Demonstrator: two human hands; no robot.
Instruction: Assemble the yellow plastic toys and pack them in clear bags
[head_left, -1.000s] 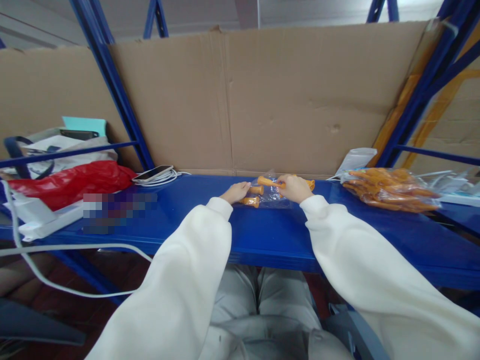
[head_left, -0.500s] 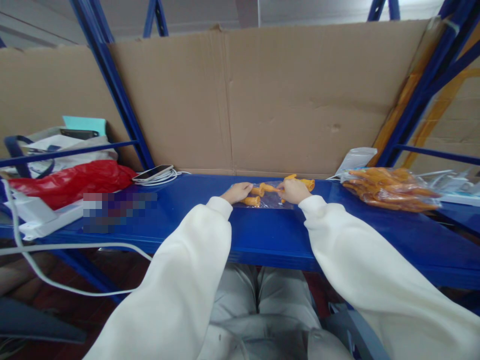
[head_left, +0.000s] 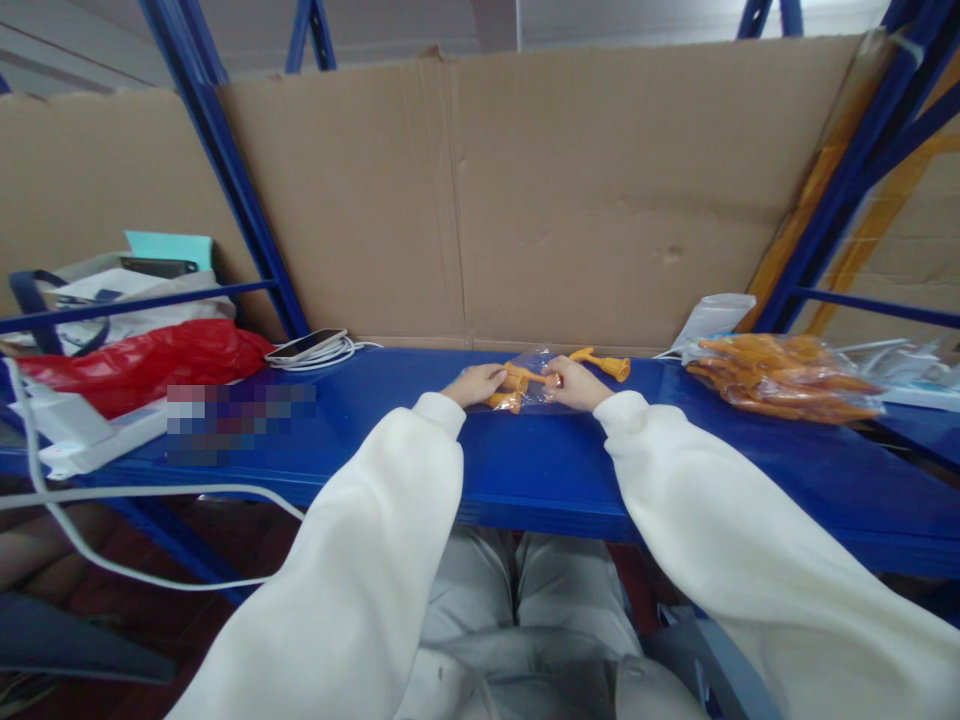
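Observation:
On the blue shelf in front of me lies a small clear plastic bag holding a few orange trumpet-shaped plastic parts. My left hand is closed on the bag's left end. My right hand pinches the bag at its right end, over one long orange part. Another orange part lies loose on the shelf just behind my right hand.
A full bag of orange parts lies at the right with white packets behind it. A phone on a coiled white cable, a red bag and a white power strip are at the left. Cardboard backs the shelf.
My right hand has moved left and down, and the small bag has bunched up between both hands. One orange part that was under my right hand now lies uncovered behind it.

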